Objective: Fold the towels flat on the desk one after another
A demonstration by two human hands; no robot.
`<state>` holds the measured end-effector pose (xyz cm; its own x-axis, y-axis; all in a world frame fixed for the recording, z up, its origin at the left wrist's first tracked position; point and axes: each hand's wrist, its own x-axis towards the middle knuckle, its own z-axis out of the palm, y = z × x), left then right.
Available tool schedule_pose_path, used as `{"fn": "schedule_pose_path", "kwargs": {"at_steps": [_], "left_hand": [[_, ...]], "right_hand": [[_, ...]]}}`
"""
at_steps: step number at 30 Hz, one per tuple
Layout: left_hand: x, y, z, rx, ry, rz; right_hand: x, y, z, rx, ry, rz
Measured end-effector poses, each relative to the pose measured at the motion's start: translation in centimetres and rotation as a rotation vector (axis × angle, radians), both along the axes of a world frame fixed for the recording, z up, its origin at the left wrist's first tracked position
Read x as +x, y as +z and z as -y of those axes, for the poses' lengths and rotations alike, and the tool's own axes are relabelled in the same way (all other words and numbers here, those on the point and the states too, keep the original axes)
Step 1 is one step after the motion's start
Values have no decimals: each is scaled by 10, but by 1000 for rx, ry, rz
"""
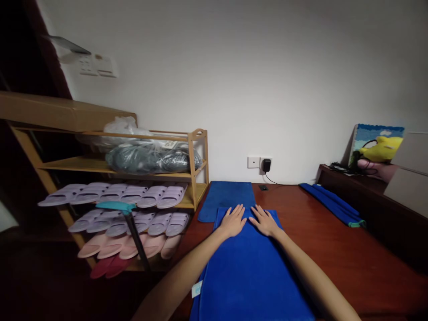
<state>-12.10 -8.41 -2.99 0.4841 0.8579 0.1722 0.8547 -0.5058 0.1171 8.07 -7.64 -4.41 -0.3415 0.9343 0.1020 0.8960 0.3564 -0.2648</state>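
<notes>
A bright blue towel lies lengthwise on the reddish-brown wooden table, with a small white tag at its left edge. Flat on its far end rests my left hand, fingers stretched out. My right hand lies beside it, also flat with fingers spread. Both palms face down on the cloth and neither grips it. Just beyond, a darker blue cloth is spread on the table, partly covered by the towel's far edge.
At the left stands a wooden rack with several slippers and a plastic-wrapped bundle. A teal-topped handle rises before it. On the right lie a rolled blue cloth and a raised ledge. A black plug sits in the wall.
</notes>
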Motion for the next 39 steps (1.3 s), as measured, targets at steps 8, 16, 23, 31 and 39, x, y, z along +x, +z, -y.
{"fn": "schedule_pose_path", "kwargs": {"at_steps": [8, 16, 23, 31, 39], "left_hand": [[-19, -1, 20, -22, 54, 30], [-40, 23, 115, 25, -187, 94], [-70, 12, 186, -71, -233, 68], [-75, 32, 128, 13, -109, 149], [-66, 24, -32, -36, 395, 344]], "right_hand": [[25, 1, 10, -8, -213, -11], [21, 19, 105, 62, -19, -59], [27, 11, 195, -20, 90, -33], [50, 28, 141, -84, 46, -258], [65, 10, -10, -28, -469, -290]]}}
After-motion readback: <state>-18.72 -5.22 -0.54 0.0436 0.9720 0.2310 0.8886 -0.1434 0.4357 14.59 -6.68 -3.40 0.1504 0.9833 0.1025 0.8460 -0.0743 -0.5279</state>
